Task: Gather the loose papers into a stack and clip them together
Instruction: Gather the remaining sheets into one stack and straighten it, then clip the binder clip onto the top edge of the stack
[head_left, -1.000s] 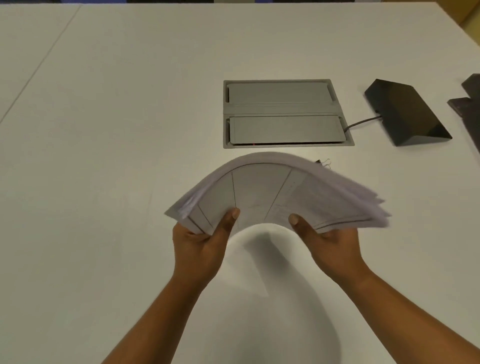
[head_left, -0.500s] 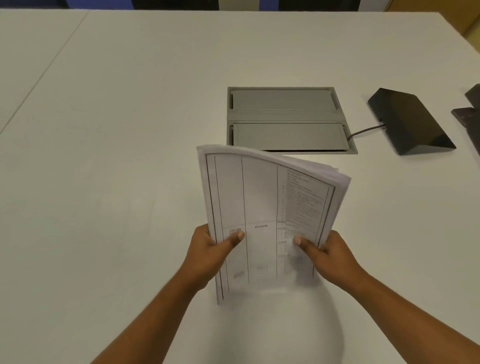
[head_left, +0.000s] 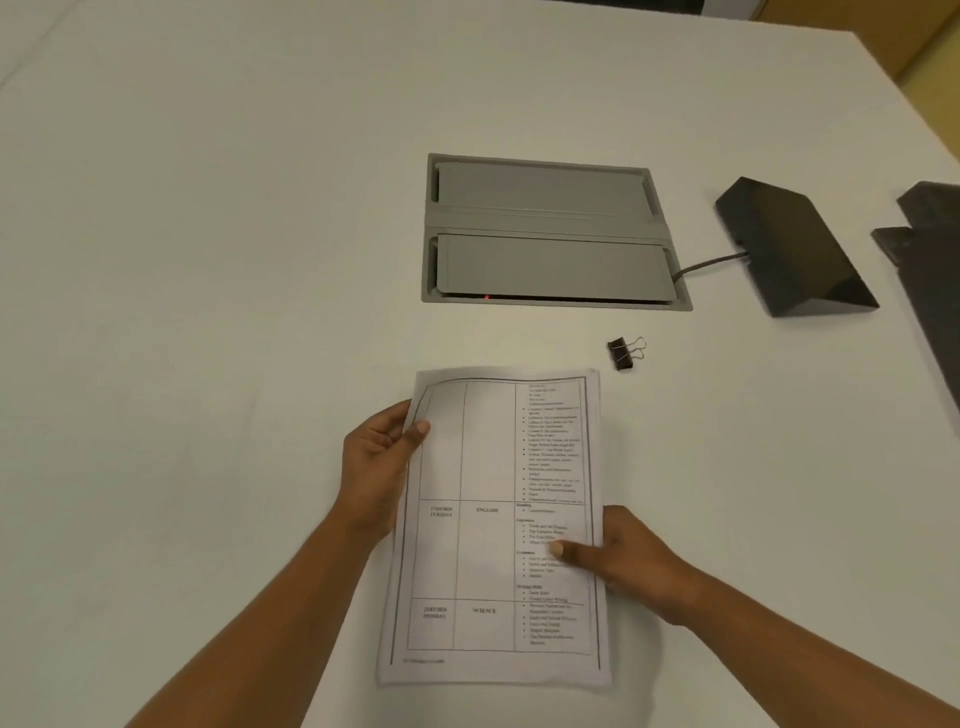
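A stack of white printed papers (head_left: 488, 561) lies flat on the white table, its top sheet showing a ruled timetable. My left hand (head_left: 376, 467) grips the stack's upper left edge, thumb on top. On the right edge, my right hand (head_left: 628, 564) holds the stack lower down, thumb pressed on the top sheet. A black binder clip (head_left: 623, 353) with silver wire handles rests on the table just beyond the stack's top right corner, untouched.
A grey cable hatch (head_left: 550, 223) is set into the white table (head_left: 208, 260) beyond the clip. A black wedge-shaped device (head_left: 789, 249) with a cable sits to its right, and dark objects (head_left: 930, 260) lie at the right edge.
The papers went from bowed in the air, to upright on edge, to lying flat on the table. Both hands slid to the side edges. The binder clip is now uncovered.
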